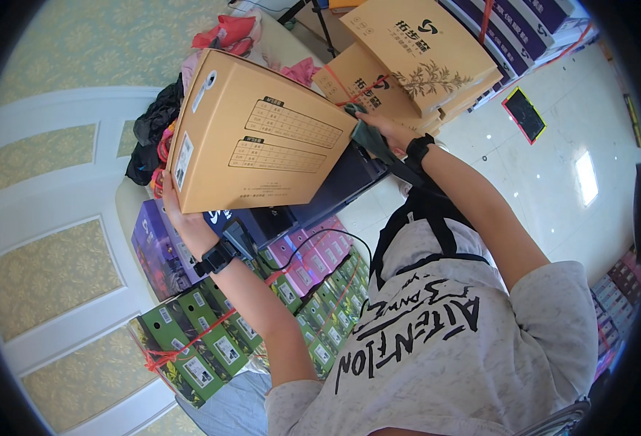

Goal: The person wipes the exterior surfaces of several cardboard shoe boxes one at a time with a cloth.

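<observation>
A large tan cardboard box (262, 138) with printed size tables on its face is tilted up in front of me. My left hand (181, 212) grips its lower left edge, with the thumb lying along the side. At the box's right edge, my right hand (384, 129) is closed on a dark green cloth (372, 136) pressed near the corner. Part of the right hand's fingers is hidden by the cloth. Black bands circle both wrists. Beneath the raised box lies a dark blue box (338, 185), partly covered.
Green shoe boxes (218, 341) tied with red string, pink boxes (309, 254) and a purple box (164, 251) are stacked below. Larger tan cartons (422, 51) stand at the back right. A black bag (157, 120) lies by the wall. A black cable (320, 232) loops across.
</observation>
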`<act>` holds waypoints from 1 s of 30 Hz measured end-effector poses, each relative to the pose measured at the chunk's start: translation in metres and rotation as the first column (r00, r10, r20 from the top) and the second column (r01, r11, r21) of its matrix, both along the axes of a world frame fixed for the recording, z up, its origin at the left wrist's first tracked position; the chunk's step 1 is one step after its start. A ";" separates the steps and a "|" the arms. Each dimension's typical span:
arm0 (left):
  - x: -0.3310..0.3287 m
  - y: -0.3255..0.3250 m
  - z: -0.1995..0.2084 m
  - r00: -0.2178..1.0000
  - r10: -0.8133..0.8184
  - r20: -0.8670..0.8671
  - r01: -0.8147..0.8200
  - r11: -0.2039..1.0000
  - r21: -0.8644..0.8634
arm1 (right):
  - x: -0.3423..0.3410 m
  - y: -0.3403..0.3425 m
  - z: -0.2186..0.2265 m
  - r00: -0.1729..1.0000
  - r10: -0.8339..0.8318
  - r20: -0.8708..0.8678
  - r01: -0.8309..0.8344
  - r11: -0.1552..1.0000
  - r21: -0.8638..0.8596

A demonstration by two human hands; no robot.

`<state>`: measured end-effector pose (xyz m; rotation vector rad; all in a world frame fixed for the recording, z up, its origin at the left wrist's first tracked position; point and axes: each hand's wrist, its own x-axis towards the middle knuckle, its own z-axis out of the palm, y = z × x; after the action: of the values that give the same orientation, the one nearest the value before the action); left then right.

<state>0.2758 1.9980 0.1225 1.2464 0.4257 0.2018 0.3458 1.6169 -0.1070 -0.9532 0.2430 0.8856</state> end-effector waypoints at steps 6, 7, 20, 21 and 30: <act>0.009 -0.010 0.005 0.998 0.052 -0.045 -0.050 0.998 0.047 | 0.001 -0.026 -0.096 0.996 -0.017 -0.086 0.052 0.903 0.427; 0.005 -0.005 0.002 0.996 0.067 -0.054 -0.064 0.996 0.061 | 0.001 -0.025 -0.080 0.974 -0.022 -0.225 0.124 0.883 0.452; 0.009 -0.015 0.008 0.994 0.100 -0.050 -0.097 0.993 0.067 | 0.023 -0.028 0.007 0.895 -0.268 -0.357 0.443 0.632 0.636; 0.009 -0.013 0.007 0.996 0.080 -0.051 -0.077 0.995 0.058 | 0.025 -0.028 0.021 0.896 -0.267 -0.356 0.442 0.634 0.635; 0.009 -0.019 0.011 0.997 0.065 -0.040 -0.064 0.998 0.023 | 0.075 -0.006 0.115 0.931 -0.336 -0.144 0.331 0.610 0.720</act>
<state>0.2845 1.9789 0.1334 1.2605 0.5007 0.2367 0.4203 1.6105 0.0075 -0.1237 0.0333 0.5388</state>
